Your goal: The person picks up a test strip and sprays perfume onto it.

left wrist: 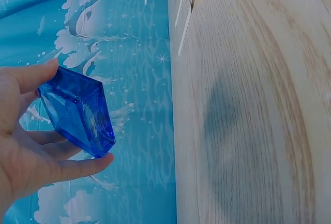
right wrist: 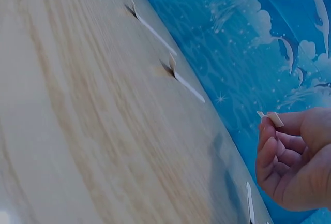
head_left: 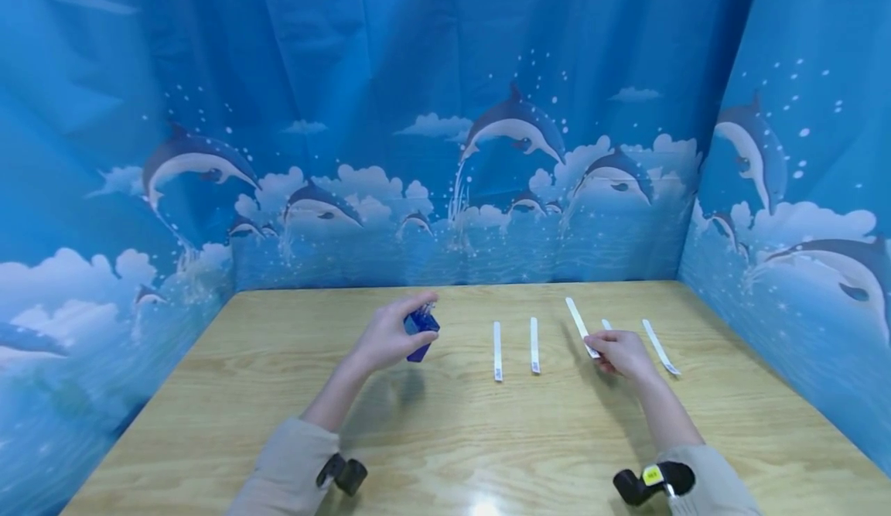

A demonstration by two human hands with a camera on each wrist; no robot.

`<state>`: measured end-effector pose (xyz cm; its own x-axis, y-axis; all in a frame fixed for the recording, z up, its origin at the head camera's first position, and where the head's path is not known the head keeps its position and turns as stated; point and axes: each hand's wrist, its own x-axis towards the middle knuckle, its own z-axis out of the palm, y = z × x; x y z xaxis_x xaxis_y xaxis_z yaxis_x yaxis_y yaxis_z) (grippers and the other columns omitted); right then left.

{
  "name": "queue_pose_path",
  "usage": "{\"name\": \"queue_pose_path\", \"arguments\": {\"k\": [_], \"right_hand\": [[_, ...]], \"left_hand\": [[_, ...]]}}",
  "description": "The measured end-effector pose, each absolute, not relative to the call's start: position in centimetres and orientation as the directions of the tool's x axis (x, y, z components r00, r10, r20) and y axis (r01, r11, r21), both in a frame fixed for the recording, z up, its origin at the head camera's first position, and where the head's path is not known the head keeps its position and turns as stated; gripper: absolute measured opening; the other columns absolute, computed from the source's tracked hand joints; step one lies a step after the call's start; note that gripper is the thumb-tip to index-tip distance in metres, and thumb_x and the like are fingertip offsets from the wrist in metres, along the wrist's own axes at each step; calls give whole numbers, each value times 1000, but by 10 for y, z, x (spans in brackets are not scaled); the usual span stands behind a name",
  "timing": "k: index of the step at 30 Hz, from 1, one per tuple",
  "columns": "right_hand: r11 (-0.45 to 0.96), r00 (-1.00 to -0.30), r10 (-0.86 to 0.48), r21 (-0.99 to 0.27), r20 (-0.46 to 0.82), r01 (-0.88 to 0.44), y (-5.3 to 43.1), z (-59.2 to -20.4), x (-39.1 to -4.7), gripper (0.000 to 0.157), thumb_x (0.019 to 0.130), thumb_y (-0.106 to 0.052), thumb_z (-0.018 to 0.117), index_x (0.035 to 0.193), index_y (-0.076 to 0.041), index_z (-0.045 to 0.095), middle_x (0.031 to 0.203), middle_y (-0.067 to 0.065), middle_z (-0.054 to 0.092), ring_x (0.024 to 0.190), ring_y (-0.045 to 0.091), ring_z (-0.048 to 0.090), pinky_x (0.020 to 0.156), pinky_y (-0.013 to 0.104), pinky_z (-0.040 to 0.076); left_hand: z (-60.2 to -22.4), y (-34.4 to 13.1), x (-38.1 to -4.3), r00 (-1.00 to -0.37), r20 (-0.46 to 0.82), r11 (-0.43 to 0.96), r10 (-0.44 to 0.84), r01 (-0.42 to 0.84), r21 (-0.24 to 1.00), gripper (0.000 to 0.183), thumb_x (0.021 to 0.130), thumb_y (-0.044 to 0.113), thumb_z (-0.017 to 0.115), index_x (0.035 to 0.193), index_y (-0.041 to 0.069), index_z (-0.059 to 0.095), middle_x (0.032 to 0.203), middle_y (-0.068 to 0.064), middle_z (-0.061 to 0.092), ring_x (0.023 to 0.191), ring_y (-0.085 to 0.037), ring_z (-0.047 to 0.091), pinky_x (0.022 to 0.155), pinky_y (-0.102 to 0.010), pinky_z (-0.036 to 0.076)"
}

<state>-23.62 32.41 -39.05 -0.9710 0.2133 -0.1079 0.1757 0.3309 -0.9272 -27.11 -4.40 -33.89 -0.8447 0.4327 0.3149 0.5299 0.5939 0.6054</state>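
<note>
A blue, faceted, see-through glass bottle (head_left: 420, 336) is gripped in my left hand (head_left: 387, 336), raised over the table. In the left wrist view the bottle (left wrist: 77, 111) is tilted, with fingertips at its edges; a small clear fitting shows at its top in the head view. My right hand (head_left: 625, 355) pinches a white paper strip (head_left: 577, 319) by its near end between thumb and fingers. The held strip (right wrist: 275, 119) appears almost end-on in the right wrist view. Another strip (head_left: 606, 324) is mostly hidden behind this hand.
Two white strips, one (head_left: 497, 352) left of the other (head_left: 534, 346), lie on the wooden table (head_left: 278, 392) between my hands. A further strip (head_left: 660, 348) lies right of my right hand. Some strips have an upturned end (right wrist: 172, 62). A blue dolphin-print curtain (head_left: 431, 253) borders the table.
</note>
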Motion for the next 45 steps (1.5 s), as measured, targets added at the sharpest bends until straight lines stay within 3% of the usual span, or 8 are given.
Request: {"name": "queue_pose_path", "arguments": {"k": [13, 20, 37, 45], "right_hand": [[284, -962, 230, -935, -150, 214, 330, -400, -237, 24, 88, 1, 55, 101, 21, 54, 60, 0, 55, 52, 6, 53, 47, 18, 47], [305, -957, 236, -923, -167, 236, 330, -402, -237, 19, 86, 2, 57, 96, 18, 57, 59, 0, 54, 52, 6, 52, 48, 19, 48], [381, -946, 260, -880, -192, 283, 331, -409, -242, 24, 83, -1, 59, 99, 16, 56, 57, 0, 53, 47, 5, 51, 45, 20, 48], [426, -951, 252, -862, -177, 274, 331, -410, -243, 17, 82, -1, 60, 91, 12, 57, 54, 0, 53, 47, 6, 50, 45, 21, 47]], "left_hand": [[-340, -45, -271, -840, 301, 590, 452, 534, 606, 57, 83, 23, 71, 135, 20, 49, 132, -5, 52, 115, -29, 52, 92, -46, 44], [-340, -44, -272, -836, 295, 592, 462, 539, 599, 56, 83, 23, 70, 135, 20, 49, 133, -5, 52, 117, -29, 50, 93, -47, 43], [-337, -45, -270, -843, 273, 591, 464, 523, 614, 57, 83, 23, 70, 136, 20, 49, 133, -5, 51, 117, -30, 50, 93, -48, 43], [-338, -44, -270, -847, 250, 617, 469, 517, 594, 57, 83, 24, 71, 135, 21, 49, 133, -6, 51, 117, -30, 50, 93, -47, 43]]}}
